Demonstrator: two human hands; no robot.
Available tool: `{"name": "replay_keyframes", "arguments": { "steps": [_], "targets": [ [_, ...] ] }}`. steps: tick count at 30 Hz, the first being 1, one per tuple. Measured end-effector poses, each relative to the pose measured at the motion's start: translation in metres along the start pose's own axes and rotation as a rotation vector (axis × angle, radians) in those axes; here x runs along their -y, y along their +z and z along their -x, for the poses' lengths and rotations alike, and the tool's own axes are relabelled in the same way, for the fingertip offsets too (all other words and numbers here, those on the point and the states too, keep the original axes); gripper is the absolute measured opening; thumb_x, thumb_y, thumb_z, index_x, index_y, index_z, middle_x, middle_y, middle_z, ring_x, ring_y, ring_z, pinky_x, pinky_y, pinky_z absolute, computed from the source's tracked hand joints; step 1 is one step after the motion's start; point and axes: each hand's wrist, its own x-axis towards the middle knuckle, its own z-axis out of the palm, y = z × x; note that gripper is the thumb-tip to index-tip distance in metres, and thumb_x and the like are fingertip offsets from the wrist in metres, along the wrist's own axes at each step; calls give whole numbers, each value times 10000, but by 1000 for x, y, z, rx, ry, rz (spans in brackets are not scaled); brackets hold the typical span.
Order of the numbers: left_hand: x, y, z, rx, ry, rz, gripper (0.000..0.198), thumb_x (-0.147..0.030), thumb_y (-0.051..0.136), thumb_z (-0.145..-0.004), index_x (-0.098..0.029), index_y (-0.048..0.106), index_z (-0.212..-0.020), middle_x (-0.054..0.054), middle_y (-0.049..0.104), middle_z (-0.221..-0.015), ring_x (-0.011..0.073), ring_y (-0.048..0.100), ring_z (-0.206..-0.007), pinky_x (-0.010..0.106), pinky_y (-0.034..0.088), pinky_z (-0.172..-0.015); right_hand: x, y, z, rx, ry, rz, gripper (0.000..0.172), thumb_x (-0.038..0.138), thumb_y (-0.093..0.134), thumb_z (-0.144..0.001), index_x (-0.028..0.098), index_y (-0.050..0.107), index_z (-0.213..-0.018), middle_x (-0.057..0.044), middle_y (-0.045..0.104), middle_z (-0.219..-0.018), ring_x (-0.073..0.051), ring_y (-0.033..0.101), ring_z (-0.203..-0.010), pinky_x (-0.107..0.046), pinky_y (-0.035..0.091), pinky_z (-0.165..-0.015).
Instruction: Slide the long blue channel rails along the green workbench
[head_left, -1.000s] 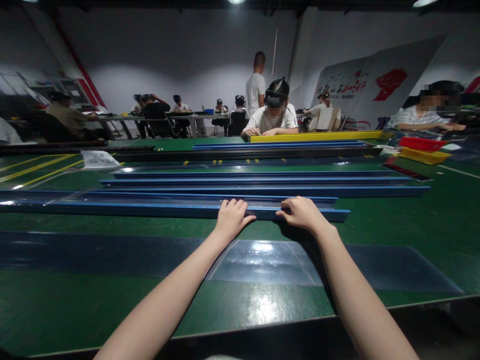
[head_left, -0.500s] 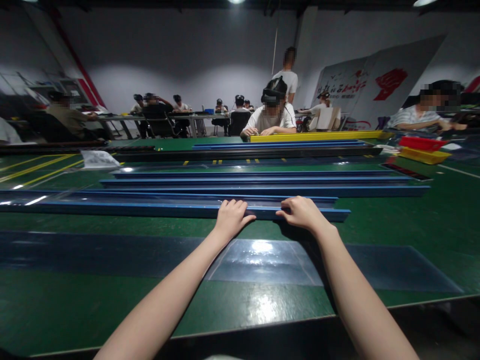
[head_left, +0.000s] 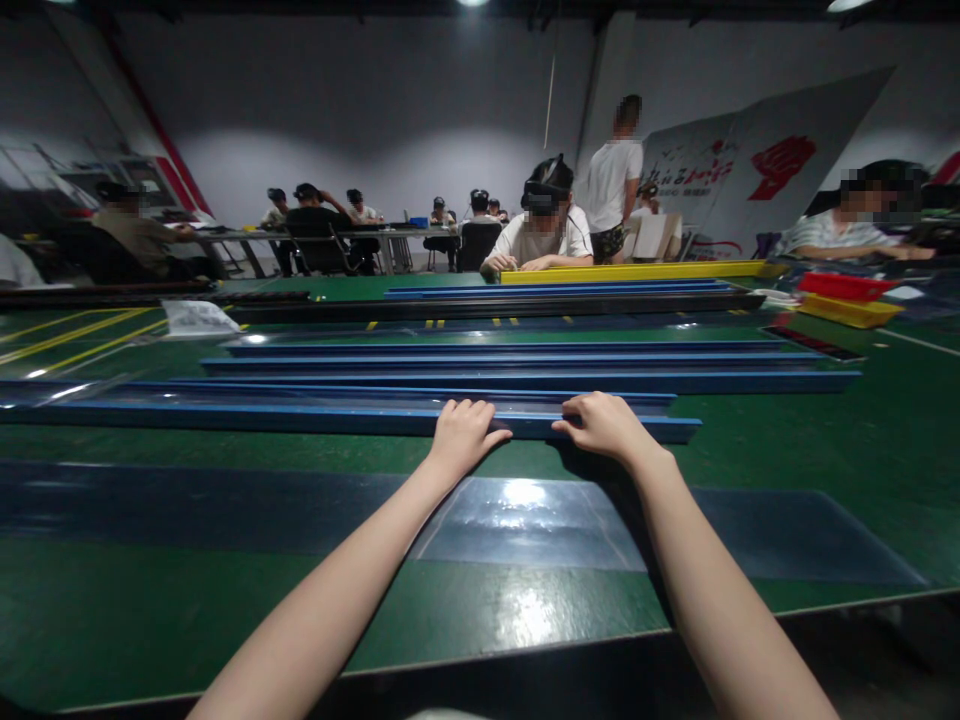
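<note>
The person's left hand (head_left: 466, 432) and right hand (head_left: 604, 425) clasp fingers over the nearest blue channel (head_left: 300, 420), mid-frame; uneven pressure could twist it, or pushing knock the blue rails (head_left: 525, 383) just above. A dropped forearm (head_left: 341, 580) might drag the clear film (head_left: 787, 535) below.

No word can be read for certain. At two o'clock, a pale panel (head_left: 840, 115) bears a red fist (head_left: 784, 166) and, on the fist's nine o'clock side, slanting characters (head_left: 686, 176), part dark, part red, with smaller print (head_left: 731, 193) beneath, all too blurred to make out. Toward nine o'clock, grey marks on a white wrap (head_left: 199, 319) are illegible.
</note>
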Motion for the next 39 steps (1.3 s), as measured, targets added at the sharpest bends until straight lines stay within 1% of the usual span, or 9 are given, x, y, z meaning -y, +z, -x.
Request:
{"name": "replay_keyframes", "arguments": {
  "steps": [25, 31, 39],
  "targets": [
    [0, -2, -1, 32, -1, 5, 360, -525, 473, -803, -174, 556, -806, 56, 627, -803, 203, 544, -776, 311, 296, -659, 1, -3, 1, 27, 8, -18, 301, 423, 442, -806, 207, 644, -753, -66, 684, -804, -189, 608, -759, -245, 310, -574],
    [0, 0, 0, 16, 6, -13, 359, -521, 465, -809, -173, 553, -815, 54, 629, -823, 207, 542, -785, 317, 297, -670, 1, -2, 1, 7, -4, -7, 305, 427, 441, -806, 207, 639, -732, -60, 682, -781, -189, 609, -741, -250, 298, -560],
    [-2, 0, 1, -11, -9, -35, 391, -526, 471, -802, -151, 533, -890, 80, 616, -826, 226, 544, -783, 329, 304, -687, 1, -3, 1, 23, 11, -15, 298, 427, 450, -802, 206, 638, -733, -60, 683, -790, -189, 610, -760, -246, 299, -565]
  ]
}}
